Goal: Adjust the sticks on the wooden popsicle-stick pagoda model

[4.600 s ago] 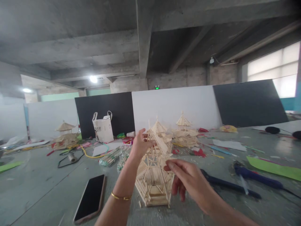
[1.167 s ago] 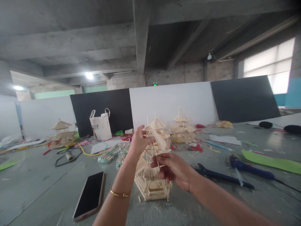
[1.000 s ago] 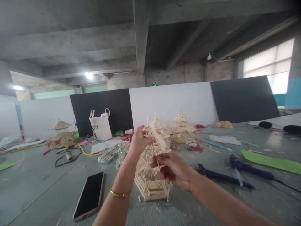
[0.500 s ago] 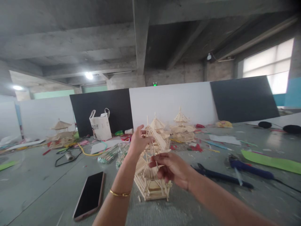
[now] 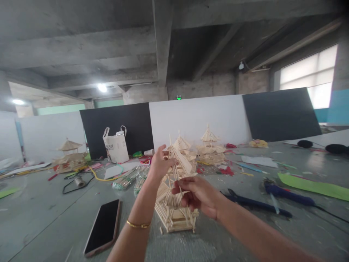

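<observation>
Two hands work on a small pavilion model (image 5: 176,207) built of thin wooden sticks, which stands on the grey table (image 5: 54,218) directly in front of the person. The left hand (image 5: 159,165), with a gold bangle (image 5: 138,224) on its wrist, is closed lightly around the model's sloping roof near the peak, fingers curled over the far side. The right hand (image 5: 197,194) has thumb and fingertips pinched together on a single thin stick (image 5: 174,165) that rises upright against the roof's front face. A black phone (image 5: 103,227) lies flat on the table just left of the left forearm. Right of the model lie dark scissors (image 5: 253,203) and, beyond them, a blue glue gun (image 5: 286,194). Further back stand two more stick pavilions (image 5: 208,147), a white paper bag (image 5: 116,145) and bundles of sticks (image 5: 127,181) among scattered coloured scraps.
</observation>
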The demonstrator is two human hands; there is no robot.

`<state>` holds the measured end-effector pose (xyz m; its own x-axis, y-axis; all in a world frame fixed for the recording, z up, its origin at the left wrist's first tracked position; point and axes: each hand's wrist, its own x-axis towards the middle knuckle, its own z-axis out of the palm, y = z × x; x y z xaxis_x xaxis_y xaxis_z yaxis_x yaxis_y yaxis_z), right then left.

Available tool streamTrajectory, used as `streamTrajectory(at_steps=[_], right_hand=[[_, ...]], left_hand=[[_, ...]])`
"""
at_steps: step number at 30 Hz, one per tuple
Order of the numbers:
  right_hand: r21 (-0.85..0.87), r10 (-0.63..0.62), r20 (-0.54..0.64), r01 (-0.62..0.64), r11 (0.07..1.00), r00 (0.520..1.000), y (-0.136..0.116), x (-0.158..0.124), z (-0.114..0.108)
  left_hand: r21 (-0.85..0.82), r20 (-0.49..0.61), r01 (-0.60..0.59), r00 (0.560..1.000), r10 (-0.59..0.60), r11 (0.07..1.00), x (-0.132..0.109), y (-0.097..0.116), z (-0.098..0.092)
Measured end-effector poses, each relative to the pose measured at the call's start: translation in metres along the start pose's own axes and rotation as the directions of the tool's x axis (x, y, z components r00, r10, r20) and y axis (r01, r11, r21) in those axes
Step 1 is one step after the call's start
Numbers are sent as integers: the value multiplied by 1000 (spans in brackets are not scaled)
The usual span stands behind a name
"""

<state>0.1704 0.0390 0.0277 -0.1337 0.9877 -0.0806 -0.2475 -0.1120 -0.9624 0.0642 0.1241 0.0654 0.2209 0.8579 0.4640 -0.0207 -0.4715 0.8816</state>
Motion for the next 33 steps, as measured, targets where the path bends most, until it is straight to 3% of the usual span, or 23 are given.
streamTrajectory(at_steps=[33], right_hand=[[149, -39, 12, 37, 988, 999, 4, 6, -1]], left_hand=[[2, -7, -11, 1000, 11, 1000, 1, -1, 0]])
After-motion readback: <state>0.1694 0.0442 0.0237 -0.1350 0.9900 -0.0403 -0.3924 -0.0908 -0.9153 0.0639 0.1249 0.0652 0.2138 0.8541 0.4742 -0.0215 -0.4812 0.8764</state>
